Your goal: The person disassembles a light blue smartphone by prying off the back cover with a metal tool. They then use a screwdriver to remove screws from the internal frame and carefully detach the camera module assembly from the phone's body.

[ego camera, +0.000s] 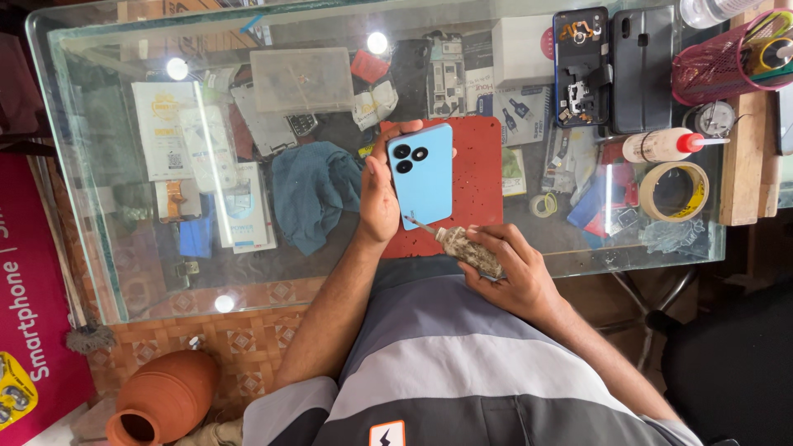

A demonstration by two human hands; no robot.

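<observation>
Over a glass table, the left hand gripped a blue phone back-up, long axis pointing away. The right hand, closed on a grimy-handled tool, set its tip at the phone's lower edge, just above a red mat.

Phone repair shop: opened handsets and parts under a glass counter.

On the glass table in front of you, a blue cloth lies crumpled beside the red mat. A roll of tape sits at the right, just below a white bottle with a red nozzle. A pink mesh basket stands at the far right corner. A clay pot rests on the tiled floor.
</observation>
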